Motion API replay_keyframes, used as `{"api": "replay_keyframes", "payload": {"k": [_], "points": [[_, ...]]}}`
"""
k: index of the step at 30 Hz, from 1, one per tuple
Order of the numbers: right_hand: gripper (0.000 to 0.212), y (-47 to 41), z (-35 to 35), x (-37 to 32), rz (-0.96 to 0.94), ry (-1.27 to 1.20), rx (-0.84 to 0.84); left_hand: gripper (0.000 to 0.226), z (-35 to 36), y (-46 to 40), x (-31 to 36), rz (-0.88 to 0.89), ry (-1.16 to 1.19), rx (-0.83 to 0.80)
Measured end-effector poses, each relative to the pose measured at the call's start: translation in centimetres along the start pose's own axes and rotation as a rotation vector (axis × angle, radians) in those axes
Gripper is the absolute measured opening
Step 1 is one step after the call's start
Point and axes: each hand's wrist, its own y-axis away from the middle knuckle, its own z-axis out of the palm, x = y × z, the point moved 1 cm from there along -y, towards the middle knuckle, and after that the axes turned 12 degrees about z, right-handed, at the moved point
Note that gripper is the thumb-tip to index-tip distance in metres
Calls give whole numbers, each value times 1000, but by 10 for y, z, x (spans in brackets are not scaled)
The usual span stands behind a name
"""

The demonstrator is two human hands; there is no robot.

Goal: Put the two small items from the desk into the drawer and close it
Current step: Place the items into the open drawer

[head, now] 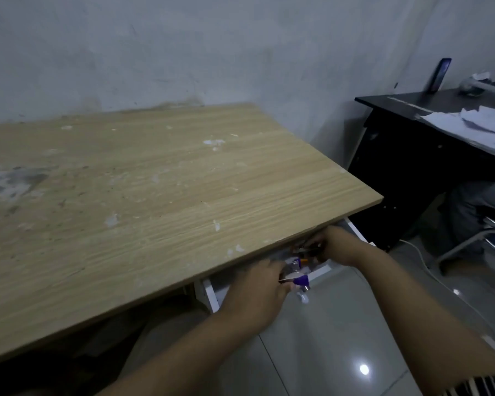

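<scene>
Nearest the camera, two bare forearms extend forward and converge on the open white drawer mounted under the right front corner of the light wood-grain surface.

The left hand is at the drawer's near front edge. Its grip is closed around a small purple-and-silver item, which projects from the fingers just over the drawer's front panel (its exact type cannot be identified at this sharpness).

The right hand is farther in, over the drawer's rear half and partly under the surface's edge. Its fingers curl down among the drawer's contents; whether this grip is clamped on an item or has already parted cannot be told, because the fingertips are blurred and hidden.

Inside the drawer lies a cluster of small mixed objects with orange and dark tones. The second task item cannot be separated from them.

The wood-grain surface carries nothing beyond stains and paint flecks, so the step in hand is judged to be depositing the items into the drawer.

The next move calls for releasing the purple-and-silver item inside the drawer walls, withdrawing both hands clear of the surface's edge, then pushing the front panel squarely until the drawer is shut.

Beyond, a black side desk stands against the grey wall.
</scene>
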Motion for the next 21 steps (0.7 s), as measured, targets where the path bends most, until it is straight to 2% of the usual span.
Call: {"api": "replay_keyframes", "payload": {"k": [2, 7, 11, 14, 17, 20, 21], "points": [[45, -9, 1, 1, 26, 32, -6, 35, 5, -3, -9, -30, 34, 15], [48, -20, 6, 5, 59, -64, 22, 34, 14, -10, -26, -72, 207, 3], [43, -15, 2, 7, 19, -55, 124, 42, 19, -17, -36, -219, 375, -4], [47, 0, 1, 9, 13, -60, 103, 28, 19, -25, -41, -287, 482, -18], [45, 24, 7, 12, 1, -120, 115, 24, 20, -32, -49, -262, 367, -68], [43, 47, 16, 15, 17, -111, 275, 6, 23, -37, -55, -260, 324, -100], [45, 53, 20, 15, 14, -110, 306, 6, 23, -37, -56, -254, 314, -106]]}}
